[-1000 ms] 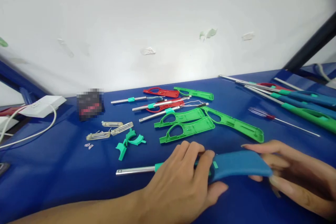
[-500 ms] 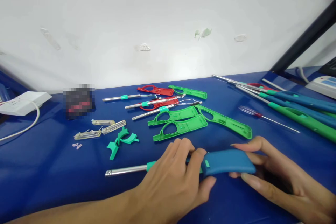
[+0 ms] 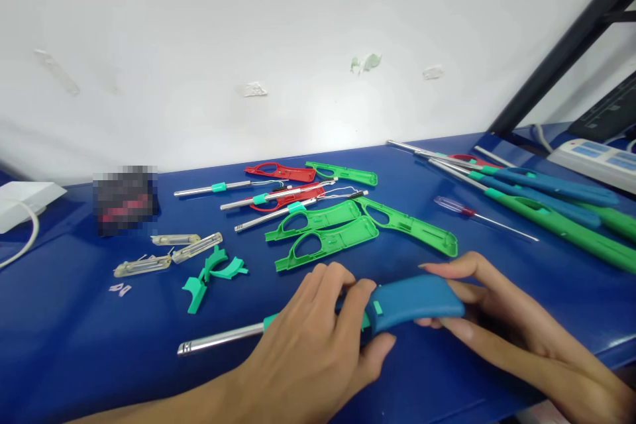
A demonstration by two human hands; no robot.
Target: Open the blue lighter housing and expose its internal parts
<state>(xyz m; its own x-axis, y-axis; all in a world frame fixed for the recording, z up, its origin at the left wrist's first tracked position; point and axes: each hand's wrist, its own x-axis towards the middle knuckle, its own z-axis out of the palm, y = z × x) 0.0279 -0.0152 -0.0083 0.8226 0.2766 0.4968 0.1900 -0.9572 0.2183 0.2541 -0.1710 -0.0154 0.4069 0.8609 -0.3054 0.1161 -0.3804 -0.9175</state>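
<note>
Presently, the left hand (image 3: 318,331) is closed around the blue lighter (image 3: 415,301) at lower centre of the frame; the right hand (image 3: 514,318) pinches its rounded end. Uneven pressing could make it twist and strike the green shells (image 3: 352,236) just above. The bench (image 3: 124,344) offers room at lower left; its edge shows at lower right.

Remotely I counted one screwdriver (image 3: 468,212); in front of it, one blue lighter (image 3: 415,301); left of it, four green half-shells (image 3: 352,239), two red half-shells (image 3: 300,175), three wired rods (image 3: 236,205), three clear cartridges (image 3: 144,266).
</note>
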